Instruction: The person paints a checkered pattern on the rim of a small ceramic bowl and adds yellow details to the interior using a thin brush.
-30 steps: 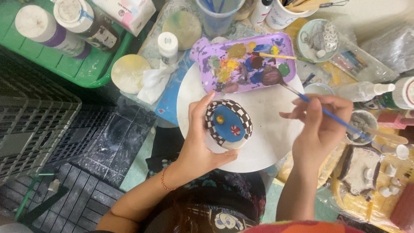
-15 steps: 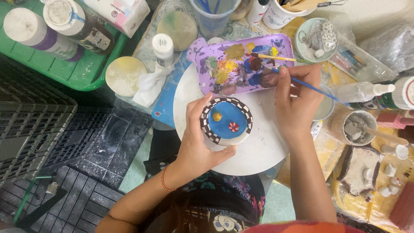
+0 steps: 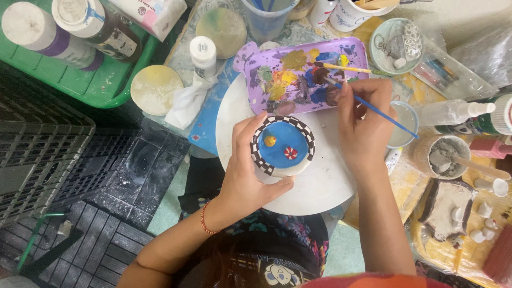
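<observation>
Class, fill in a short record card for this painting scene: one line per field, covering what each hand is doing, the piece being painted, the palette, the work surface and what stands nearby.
Left hand: cups the small round dish from its left side
Dish: blue inside, black-and-white checked rim, one yellow spot, one red spot
Right hand: holds a thin blue-handled brush, tip at the palette
Palette: purple tray with mixed paint blobs; a second brush lies on it
Work surface: white round board
Nearby: green tray with jars, white paint bottle, water cup

Left hand (image 3: 250, 176) is cupping, fingers (image 3: 250, 130) curled round; right hand (image 3: 365, 128) is reaching far, fingers pinched together.
</observation>
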